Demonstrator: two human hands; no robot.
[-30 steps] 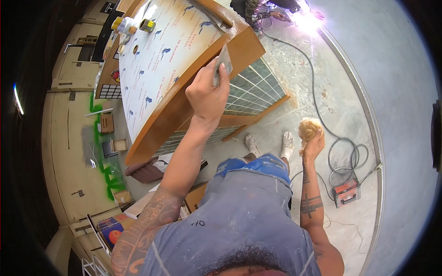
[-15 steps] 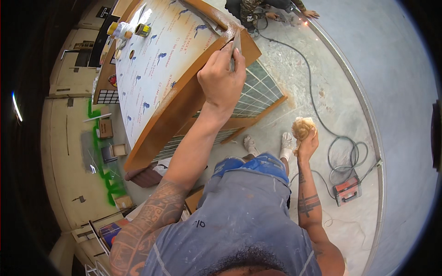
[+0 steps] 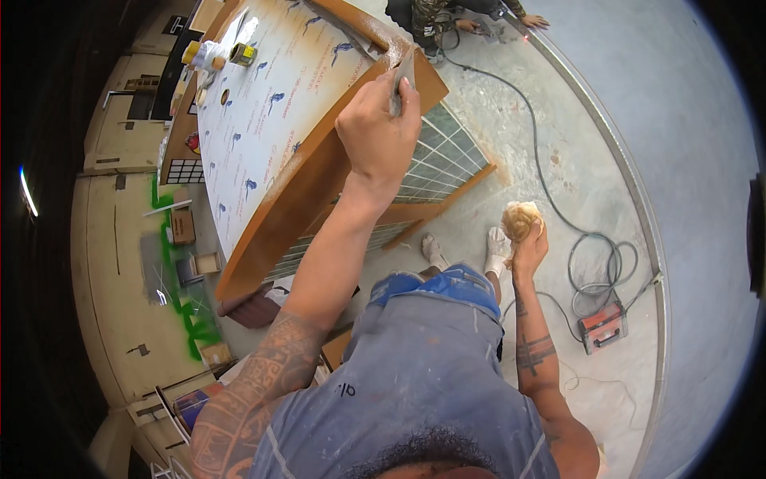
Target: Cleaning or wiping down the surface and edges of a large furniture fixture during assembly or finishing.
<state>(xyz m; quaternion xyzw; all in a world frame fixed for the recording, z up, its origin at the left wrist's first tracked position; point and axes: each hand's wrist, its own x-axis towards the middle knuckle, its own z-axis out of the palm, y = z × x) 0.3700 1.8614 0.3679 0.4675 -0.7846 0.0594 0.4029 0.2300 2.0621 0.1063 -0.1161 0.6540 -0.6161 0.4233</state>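
My left hand (image 3: 377, 132) reaches forward and pinches a thin grey scraper blade (image 3: 404, 73). Its tip is at the corner of a large piece of furniture with brown edges (image 3: 319, 156); whether it touches cannot be made out. White protective film with blue bird prints (image 3: 247, 144) covers the broad top face. Out to the right, my right hand (image 3: 528, 254) is closed round a crumpled rag (image 3: 523, 221), cream at its rim and stained brown in the middle. It is held up away from the furniture.
A small open can (image 3: 242, 54) and a yellow-capped bottle (image 3: 195, 54) stand on the film. Another person crouches at the far side, a hand (image 3: 535, 21) beside a small spark. A black cable (image 3: 536, 136) runs over the floor to a red machine (image 3: 602, 327).
My left hand has shifted slightly left and nearer with the blade along the corner. The rag in my right hand has turned a little. The spark by the other person is smaller.
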